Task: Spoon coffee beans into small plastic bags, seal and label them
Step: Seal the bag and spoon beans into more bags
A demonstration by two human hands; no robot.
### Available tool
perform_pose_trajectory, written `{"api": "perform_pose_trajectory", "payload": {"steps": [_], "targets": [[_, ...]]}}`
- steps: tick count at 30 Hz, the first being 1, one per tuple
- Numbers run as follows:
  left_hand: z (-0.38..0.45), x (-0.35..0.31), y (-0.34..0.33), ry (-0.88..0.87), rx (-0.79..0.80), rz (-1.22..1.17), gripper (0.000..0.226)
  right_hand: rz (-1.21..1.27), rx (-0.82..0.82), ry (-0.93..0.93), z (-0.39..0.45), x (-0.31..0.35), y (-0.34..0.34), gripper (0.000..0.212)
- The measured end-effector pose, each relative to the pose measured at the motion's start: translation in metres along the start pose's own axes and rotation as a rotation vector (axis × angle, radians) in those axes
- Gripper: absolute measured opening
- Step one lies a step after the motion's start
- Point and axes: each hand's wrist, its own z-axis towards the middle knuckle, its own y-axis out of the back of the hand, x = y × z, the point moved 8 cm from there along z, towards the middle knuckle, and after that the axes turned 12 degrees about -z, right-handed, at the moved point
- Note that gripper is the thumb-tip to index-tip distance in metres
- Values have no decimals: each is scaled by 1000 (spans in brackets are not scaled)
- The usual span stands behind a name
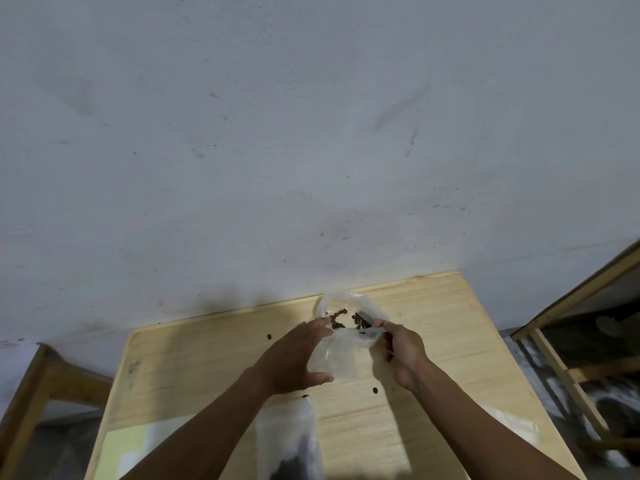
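At the moment of inspection, both hands were working over a pale wooden bench (214, 362) occupying the lower centre of the frame, set against a grey plastered wall (277, 133).

The left hand (298, 358) was spread in a wide C, fingertips touching the upper edge of a small clear plastic bag (341, 358) and thumb at its lower left corner, bracing it rather than gripping it. This bag lay between the two hands, its long axis running roughly up and down the frame, mouth towards the top.

The right hand (403, 351) was pinching a thin pale handle, judged to be a small plastic spoon (372, 330), which pointed leftward towards the bag mouth. The spoon's bowl could not be made out clearly.

A larger crumpled clear bag holding brown coffee beans (341, 318) sat directly above the small bag, touching it. Single stray beans (374, 390) lay on the bench.

Judgement: the spooning step was in hand. The coming move turned on the spoon tip standing just right of the small bag's mouth, the right hand being the nearer.

A further clear bag with dark contents (294, 445) lay at the lower centre, partly behind the left forearm.
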Motion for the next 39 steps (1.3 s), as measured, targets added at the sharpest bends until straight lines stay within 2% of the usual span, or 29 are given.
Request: {"api": "perform_pose_trajectory", "payload": {"steps": [5,12,17,21,26,30,33,36,39], "targets": [[-7,0,4,20,-69,10,86,58,-113,3,-4,1,9,28],[-8,2,7,98,-156,-139,90,9,-230,158,-6,24,34,30],[-10,3,16,164,-310,-256,86,19,-298,305,-25,54,53,29],[-9,4,20,232,-369,-273,81,-29,-311,402,-39,67,58,29],[-5,-5,22,231,-366,-292,80,-168,-230,513,-53,71,39,27],[-4,-12,23,215,-340,-291,76,-473,-113,760,-67,78,13,24],[-8,-4,25,254,-349,-281,75,-454,-184,858,-72,90,20,24],[-11,4,28,257,-326,-232,78,-344,-299,811,-60,92,40,24],[-7,2,30,178,-269,-186,85,-395,-345,784,-44,81,44,26]]}}
